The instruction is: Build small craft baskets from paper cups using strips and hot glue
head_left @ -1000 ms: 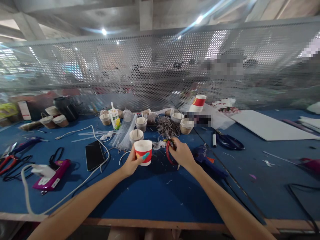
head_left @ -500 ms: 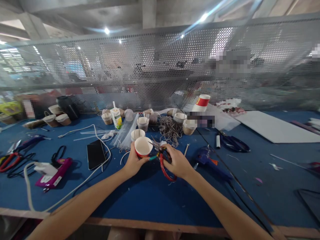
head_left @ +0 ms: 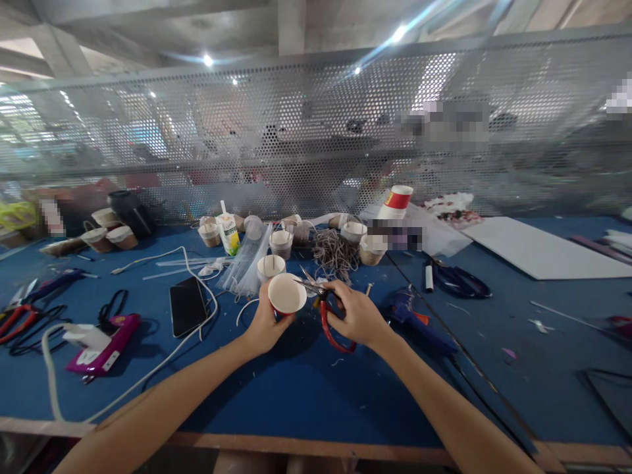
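Observation:
My left hand [head_left: 266,322] is wrapped round a paper cup [head_left: 287,294], white inside with red low on its outer wall, its mouth tipped toward me. In my right hand [head_left: 356,313] are red-handled scissors [head_left: 336,336]. Their blades are spread and point left, the lower one reaching the cup's right rim. Whether that blade cuts into the rim I cannot tell. Just behind the held cup stands another pale cup [head_left: 271,266]. A tangle of grey-brown cord [head_left: 336,255] lies beyond the scissors.
Left of my hands lie a phone [head_left: 187,307], a white cable and a magenta power strip [head_left: 111,345]. Clear glue sticks [head_left: 247,263] and several cord-wrapped cups sit behind. At right are a blue glue gun [head_left: 419,322], dark-handled scissors [head_left: 464,282] and a white board [head_left: 548,247].
The scissors have shifted slightly right and their blades have spread wider. The cup has turned a little and moved slightly right in my left hand.

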